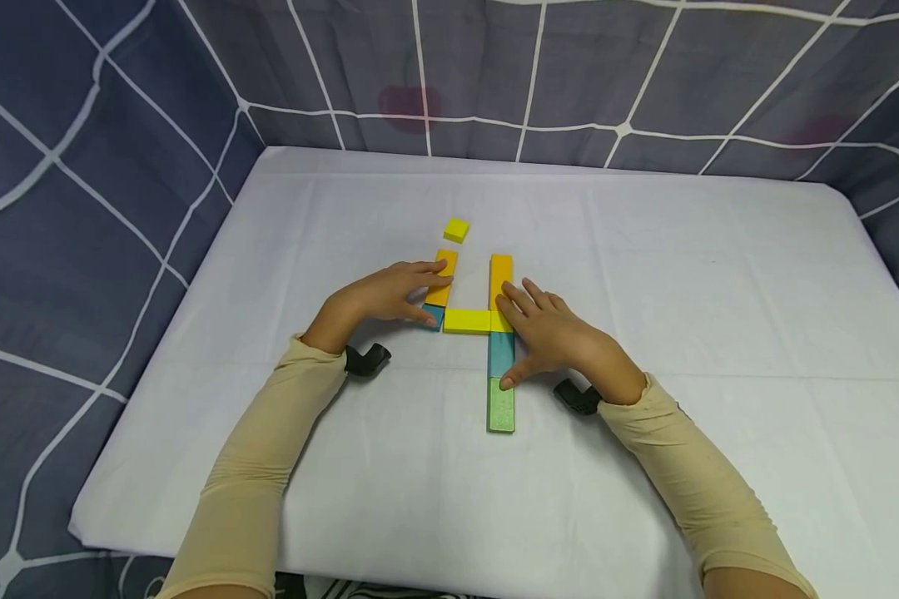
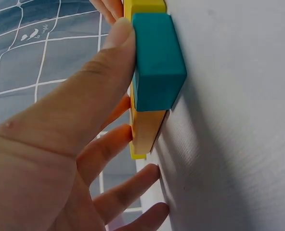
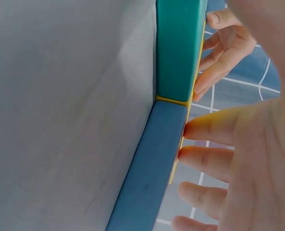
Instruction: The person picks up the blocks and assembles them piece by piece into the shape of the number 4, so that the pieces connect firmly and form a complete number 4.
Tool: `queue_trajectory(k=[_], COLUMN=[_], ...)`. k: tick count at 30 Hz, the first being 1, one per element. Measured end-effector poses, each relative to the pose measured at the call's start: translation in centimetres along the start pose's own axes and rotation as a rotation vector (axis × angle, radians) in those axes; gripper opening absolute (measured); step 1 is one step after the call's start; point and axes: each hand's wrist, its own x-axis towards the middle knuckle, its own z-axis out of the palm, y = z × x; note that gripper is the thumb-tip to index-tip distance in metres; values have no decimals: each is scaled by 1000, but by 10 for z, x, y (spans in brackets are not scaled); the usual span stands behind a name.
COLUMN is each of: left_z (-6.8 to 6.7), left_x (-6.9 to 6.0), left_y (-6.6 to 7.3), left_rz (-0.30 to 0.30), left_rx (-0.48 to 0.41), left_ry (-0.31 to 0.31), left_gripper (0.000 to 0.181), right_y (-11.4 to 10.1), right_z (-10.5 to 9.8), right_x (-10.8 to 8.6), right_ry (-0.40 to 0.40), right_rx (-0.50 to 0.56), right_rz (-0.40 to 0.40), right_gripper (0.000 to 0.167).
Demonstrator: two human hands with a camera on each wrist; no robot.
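Flat wooden blocks lie on the white-covered table. My left hand (image 1: pixel 393 291) rests over the left pair, fingers on an orange block (image 1: pixel 439 295) and thumb on a small blue block (image 2: pixel 157 62). My right hand (image 1: pixel 550 337) spreads along the right column, its fingertips touching near the orange block (image 1: pixel 501 268) and the yellow piece (image 1: pixel 500 323), its thumb by the joint of the teal block (image 1: pixel 501 353) and the green block (image 1: pixel 501 412). A yellow block (image 1: pixel 467 322) lies crosswise between the two groups. Both hands have extended fingers.
A small yellow block (image 1: pixel 456 230) lies apart, beyond the left orange block. Dark grey curtains with white grid lines (image 1: pixel 464 75) stand behind and beside the table (image 1: pixel 682 274). A dark wrist device (image 1: pixel 368 361) sits under the left wrist, and another (image 1: pixel 577 398) under the right.
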Motion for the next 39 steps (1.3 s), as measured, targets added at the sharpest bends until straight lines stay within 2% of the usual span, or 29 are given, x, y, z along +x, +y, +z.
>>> queue_trajectory(k=[18,28,31,34,37,39], left_z=[-1,2,3,3,2,1], left_x=[-2,-1,-1,-2,-3,-2], left_y=[-2,-1,0,1,1,1], left_rz=[37,36,30,25,15,10], left_rx=[-12,-6,-10,-3,5,9], left_ry=[11,11,2,-3,3,5], left_gripper=[74,75,75,75,75,75], right_y=[-7,8,18,29,37,38], right_z=[-5,-15,-24,-44,-68,-80], right_x=[-4,-5,-1,6,19,32], right_ry=[19,120,145,182,203,196], right_rx=[12,36,62,105,132,139], right_rz=[-10,-8,9,47,69,55], right_gripper=[117,103,95,87,80,75])
